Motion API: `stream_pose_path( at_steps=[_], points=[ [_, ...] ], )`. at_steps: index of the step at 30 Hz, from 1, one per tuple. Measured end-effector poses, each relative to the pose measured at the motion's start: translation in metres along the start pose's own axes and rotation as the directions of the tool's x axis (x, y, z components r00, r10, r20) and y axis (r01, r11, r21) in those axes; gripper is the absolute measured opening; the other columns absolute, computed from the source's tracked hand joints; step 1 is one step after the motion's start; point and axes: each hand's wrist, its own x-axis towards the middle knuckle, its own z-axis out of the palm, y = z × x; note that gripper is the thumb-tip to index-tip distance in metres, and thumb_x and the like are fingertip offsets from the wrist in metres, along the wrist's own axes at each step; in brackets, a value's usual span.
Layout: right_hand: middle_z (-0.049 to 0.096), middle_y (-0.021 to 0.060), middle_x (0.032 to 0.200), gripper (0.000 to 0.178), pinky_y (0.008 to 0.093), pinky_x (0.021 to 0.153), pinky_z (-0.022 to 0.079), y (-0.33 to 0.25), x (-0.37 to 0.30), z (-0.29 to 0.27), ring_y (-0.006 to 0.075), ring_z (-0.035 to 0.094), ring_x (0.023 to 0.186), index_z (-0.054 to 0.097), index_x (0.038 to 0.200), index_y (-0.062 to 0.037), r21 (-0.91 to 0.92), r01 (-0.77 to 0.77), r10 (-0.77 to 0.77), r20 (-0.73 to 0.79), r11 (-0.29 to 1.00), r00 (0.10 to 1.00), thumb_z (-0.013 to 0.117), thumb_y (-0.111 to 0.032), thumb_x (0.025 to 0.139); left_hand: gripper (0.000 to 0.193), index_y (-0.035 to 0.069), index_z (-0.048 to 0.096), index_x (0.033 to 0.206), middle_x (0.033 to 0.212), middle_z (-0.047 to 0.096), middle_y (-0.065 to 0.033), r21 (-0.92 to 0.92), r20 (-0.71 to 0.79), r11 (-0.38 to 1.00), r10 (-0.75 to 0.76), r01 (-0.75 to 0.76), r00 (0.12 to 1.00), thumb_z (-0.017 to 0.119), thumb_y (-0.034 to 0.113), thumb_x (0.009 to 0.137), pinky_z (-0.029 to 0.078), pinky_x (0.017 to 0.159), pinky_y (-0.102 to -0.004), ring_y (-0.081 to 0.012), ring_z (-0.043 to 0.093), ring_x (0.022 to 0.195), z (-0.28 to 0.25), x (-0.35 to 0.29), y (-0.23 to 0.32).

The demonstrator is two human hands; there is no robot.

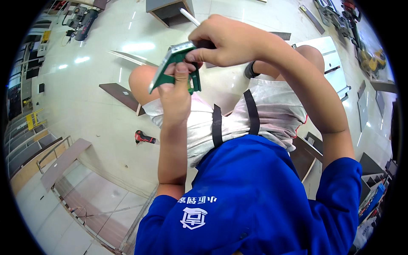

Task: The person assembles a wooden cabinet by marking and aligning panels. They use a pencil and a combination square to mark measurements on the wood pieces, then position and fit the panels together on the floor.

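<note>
A green, angled frame-like tool (160, 79) with a silver metal edge is held up over my lap; its exact kind is not clear. My left hand (176, 95) is closed around it from below, thumb pressed on its green body. From the right, my right hand (225, 40) reaches over with fingers curled at the tool's upper end. A slim white rod (189, 16) sticks out past the right hand's knuckles, pointing up and left. Something dark (205, 43) sits inside the right hand's grip, mostly hidden by the fingers.
A red and black cordless drill (144, 137) lies on the floor at left. Dark boards (122, 97) lie around my knees. An open box-like cabinet (170, 12) stands ahead, an air compressor (83, 22) at far left. A white panel (333, 63) is by my right knee.
</note>
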Motion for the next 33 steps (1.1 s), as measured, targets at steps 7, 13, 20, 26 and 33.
stream_pose_path(
  at_steps=[7, 13, 20, 26, 33],
  points=[
    [0.055, 0.0159, 0.057, 0.030, 0.0378, 0.051, 0.039, 0.001, -0.007, 0.001, 0.0277, 0.048, 0.049, 0.064, 0.077, 0.0039, -0.015, -0.038, 0.038, 0.006, 0.999, 0.999, 0.071, -0.022, 0.090, 0.035, -0.006, 0.060, 0.101, 0.097, 0.067, -0.0141, 0.093, 0.014, 0.995, 0.023, -0.024, 1.000, 0.058, 0.029, 0.103, 0.056, 0.086, -0.0372, -0.0249, 0.068, 0.091, -0.004, 0.001, -0.017],
    [0.056, 0.0163, 0.058, 0.031, 0.0381, 0.053, 0.041, 0.004, -0.004, 0.003, 0.0266, 0.049, 0.051, 0.065, 0.080, 0.0046, 0.040, -0.051, 0.049, 0.042, 0.998, 0.998, 0.070, -0.024, 0.093, 0.047, -0.008, 0.056, 0.124, 0.113, 0.067, -0.0196, -0.034, 0.128, 0.999, -0.017, 0.022, 0.992, 0.048, 0.035, 0.106, 0.056, 0.094, -0.0430, -0.0309, 0.068, 0.103, -0.003, 0.007, -0.010],
    [0.060, 0.0153, 0.063, 0.028, 0.0365, 0.054, 0.042, 0.001, -0.004, 0.002, 0.0229, 0.053, 0.054, 0.066, 0.083, 0.0056, 0.073, -0.056, 0.044, 0.158, 0.996, 0.987, 0.069, -0.021, 0.093, 0.045, -0.006, 0.056, 0.118, 0.111, 0.065, -0.0185, 0.054, 0.303, 0.990, -0.139, 0.129, 0.943, 0.047, 0.036, 0.107, 0.055, 0.095, -0.0439, -0.0311, 0.068, 0.104, -0.025, 0.000, 0.008],
    [0.063, 0.0187, 0.066, 0.031, 0.0371, 0.056, 0.045, 0.010, -0.001, 0.009, 0.0276, 0.056, 0.056, 0.065, 0.081, 0.0059, 0.033, -0.054, 0.051, 0.075, 0.998, 0.996, 0.070, -0.022, 0.092, 0.033, -0.002, 0.056, 0.101, 0.106, 0.067, -0.0189, 0.077, 0.054, 0.993, -0.098, 0.093, 0.994, 0.053, 0.031, 0.105, 0.054, 0.093, -0.0412, -0.0300, 0.068, 0.102, -0.022, 0.000, -0.016],
    [0.063, 0.0201, 0.066, 0.037, 0.0401, 0.057, 0.045, 0.039, 0.013, 0.016, 0.0310, 0.056, 0.057, 0.065, 0.079, 0.0058, 0.009, -0.110, 0.108, 0.121, 0.994, 0.987, 0.071, -0.029, 0.091, 0.031, -0.001, 0.054, 0.105, 0.102, 0.067, -0.0176, -0.006, 0.006, 0.991, -0.135, 0.135, 0.991, 0.053, 0.030, 0.106, 0.059, 0.084, -0.0419, -0.0310, 0.070, 0.095, -0.022, 0.015, -0.049]
  ],
)
